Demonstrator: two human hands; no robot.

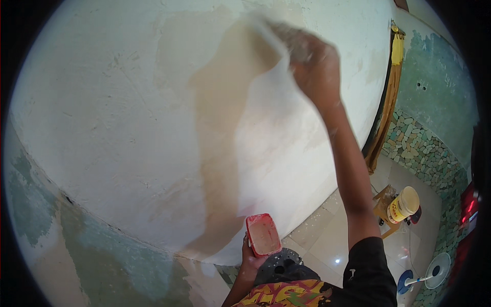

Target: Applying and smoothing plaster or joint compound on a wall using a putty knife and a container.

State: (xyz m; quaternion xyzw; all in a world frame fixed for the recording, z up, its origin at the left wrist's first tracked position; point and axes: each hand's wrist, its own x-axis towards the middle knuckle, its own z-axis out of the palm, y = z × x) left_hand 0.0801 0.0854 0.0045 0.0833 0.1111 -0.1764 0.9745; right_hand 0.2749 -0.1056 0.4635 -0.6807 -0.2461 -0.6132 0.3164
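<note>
My right hand point(318, 66) is raised high against the white wall point(112, 133), with its fingers closed round a flat-bladed putty knife point(267, 35). Motion smears the blade, and I cannot tell whether its edge touches the wall. Low in front of my body, my left hand point(250, 260) grips a red rectangular tub point(269, 254) from its left side and below. Pale beige putty point(262, 235) coats the inside of the tub. A shadow of my raised arm falls across the wall, over smoother beige patches.
Green, patchily coated wall point(97, 245) lies at lower left. A wooden door frame point(391, 97) edges the white wall at right. On the tiled floor, a pale yellow bucket point(404, 204) sits on a small wooden stool point(384, 204). A fan point(437, 270) stands at lower right.
</note>
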